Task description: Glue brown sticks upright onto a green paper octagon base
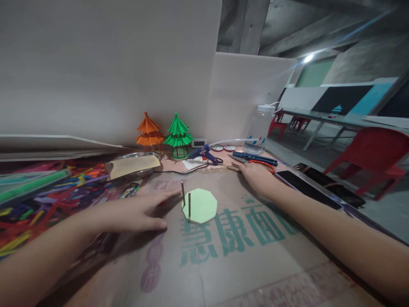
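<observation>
A pale green octagonal board (203, 205) lies on the printed covering, with two thin brown sticks (189, 204) standing upright at its left edge. My left hand (143, 213) is beside it on the left, fingers apart and holding nothing; one fingertip comes close to the rear stick. Farther off to the right, my right hand (252, 175) reaches down to a few short brown sticks (234, 167), its fingers drawn together at them. Just beyond are orange-handled pliers (262, 165) and a blue-handled tool (255, 157).
Orange (147, 130) and green (178, 136) pagoda models stand by the wall. A blue glue gun (207, 154) with a trailing cord rests near them. A clear water bottle (256, 130) is at back right, a dark phone (306, 189) at the right edge. Colourful strips (35, 204) crowd the left.
</observation>
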Demonstrator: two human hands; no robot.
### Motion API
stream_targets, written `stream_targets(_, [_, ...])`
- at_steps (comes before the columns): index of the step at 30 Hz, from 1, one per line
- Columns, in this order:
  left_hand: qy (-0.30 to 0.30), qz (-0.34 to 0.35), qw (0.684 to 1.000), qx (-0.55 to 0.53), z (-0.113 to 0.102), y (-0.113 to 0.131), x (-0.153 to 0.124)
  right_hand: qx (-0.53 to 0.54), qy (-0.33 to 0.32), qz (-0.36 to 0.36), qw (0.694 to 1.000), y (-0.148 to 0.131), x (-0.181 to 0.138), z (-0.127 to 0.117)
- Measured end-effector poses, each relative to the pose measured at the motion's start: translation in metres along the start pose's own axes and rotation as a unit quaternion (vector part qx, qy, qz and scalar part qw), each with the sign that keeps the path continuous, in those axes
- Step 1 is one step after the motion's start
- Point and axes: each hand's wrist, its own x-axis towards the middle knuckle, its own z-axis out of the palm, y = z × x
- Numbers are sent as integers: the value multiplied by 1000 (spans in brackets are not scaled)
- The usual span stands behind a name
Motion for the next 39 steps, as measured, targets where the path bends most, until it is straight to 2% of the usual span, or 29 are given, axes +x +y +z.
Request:
stream_targets(2, [55, 1, 998, -26, -3, -2, 0, 29, 24, -3, 999, 0, -1, -4])
stream_targets(5, [175, -35, 982, -64, -6, -1, 9, 92, 64, -8, 994, -2, 7, -15])
stream_targets(7, [240, -52, 969, -38, -7, 3, 20, 138, 82, -12, 987, -9, 19, -25])
stream_targets(9, [280, -39, 959, -5, -5, 7, 33, 202, 83, -28, 975, -24, 34, -32])
stream_targets(14, [343, 7, 939, -3, 12, 10, 61, 418, 45, -83, 904, -84, 56, -35])
stream_targets(17, [335, 14, 942, -8, 20, 6, 70, 475, 12, -78, 876, -113, 55, -28])
stream_targets(21, [307, 32, 951, 13, 22, 0, 69, 522, -37, -93, 847, -128, 59, -13])
stream_targets(27, [302, 21, 953, 1, 21, -2, 63, 700, -127, -10, 703, -126, 63, -3])
stream_targets(30, [296, 18, 955, -1, 23, 3, 62, 760, -132, 29, 636, -125, 56, -6])
stream_targets(32, [299, 0, 954, -24, 24, 5, 61, 803, -131, 34, 580, -126, 51, -8])
stream_targets(34, [296, -18, 954, -49, 25, 6, 61, 833, -114, 32, 540, -129, 47, -11])
stream_targets(36, [292, -25, 954, -61, 27, 6, 60, 836, -87, 24, 541, -132, 44, -12])
stream_targets(39, [287, -23, 956, -60, 30, 8, 60, 815, -56, -4, 577, -135, 42, -14])
